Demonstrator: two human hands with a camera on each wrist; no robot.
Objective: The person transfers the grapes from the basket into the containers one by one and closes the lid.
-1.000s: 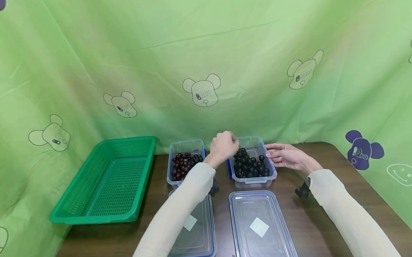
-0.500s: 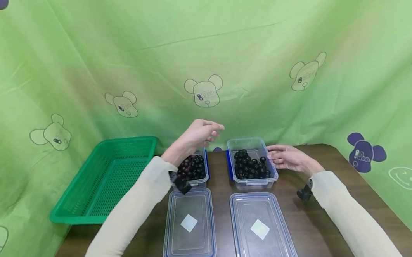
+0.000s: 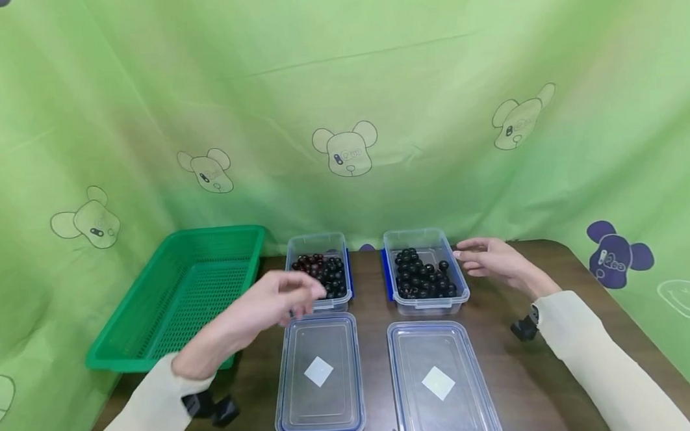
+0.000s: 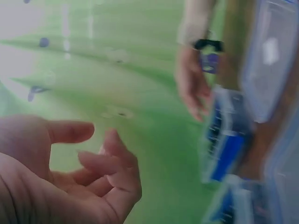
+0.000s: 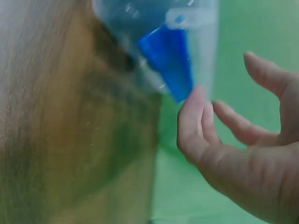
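My left hand [image 3: 263,306] hovers over the table in front of the left clear box [image 3: 316,242], its fingers loosely bent and nothing between them. Thumb and fingers are apart in the left wrist view. Dark red and black grapes [image 3: 334,278] lie in that box. The right clear box [image 3: 432,307] holds black grapes [image 3: 421,280], heaped toward its left and front. Beside its right wall is my right hand [image 3: 494,261], fingers relaxed and holding nothing. In the right wrist view the fingertips are right at the box's blue latch [image 5: 169,60].
A green mesh basket [image 3: 206,301] stands at the left. Two clear lids, a left lid [image 3: 320,405] and a right lid [image 3: 443,412], lie in front of the boxes on the brown table [image 3: 523,369]. A green cartoon-print curtain [image 3: 426,192] hangs behind.
My left hand has left the right box, swung left across the left box and come down toward the near side. The right hand has moved slightly away from the right box.
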